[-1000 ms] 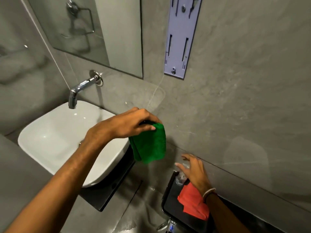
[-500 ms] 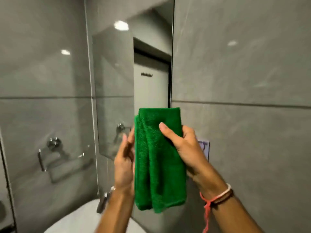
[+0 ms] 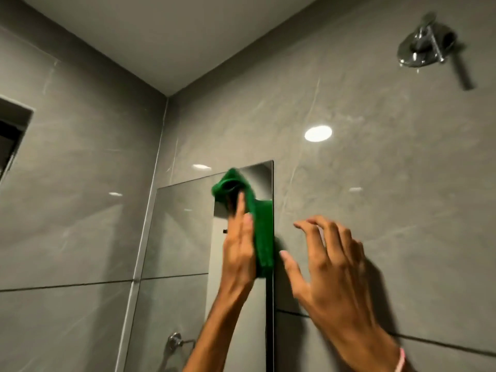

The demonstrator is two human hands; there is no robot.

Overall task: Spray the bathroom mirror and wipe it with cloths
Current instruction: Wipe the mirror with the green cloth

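Observation:
The frameless mirror (image 3: 182, 237) hangs on the grey tiled wall, seen at a steep angle with its top right corner near the centre. A green cloth (image 3: 261, 224) lies flat against the glass near that corner. My left hand (image 3: 239, 245) presses the cloth to the mirror, fingers stretched upward over it. To the right of the mirror's edge, my right hand (image 3: 330, 267) hovers in front of the tiles, fingers spread and slightly curled, holding nothing. A band shows on its wrist. No spray bottle is in view.
A chrome shower fitting (image 3: 426, 48) juts from the wall at the upper right. A dark recess (image 3: 12, 135) opens in the left wall. The mirror reflects a chrome towel ring (image 3: 178, 343) near the bottom. The ceiling meets the walls above.
The view has tilted up from the sink to the mirror's top. The cloth, held in both hands half a second ago, is now pressed to the glass by my left hand; my right hand let go.

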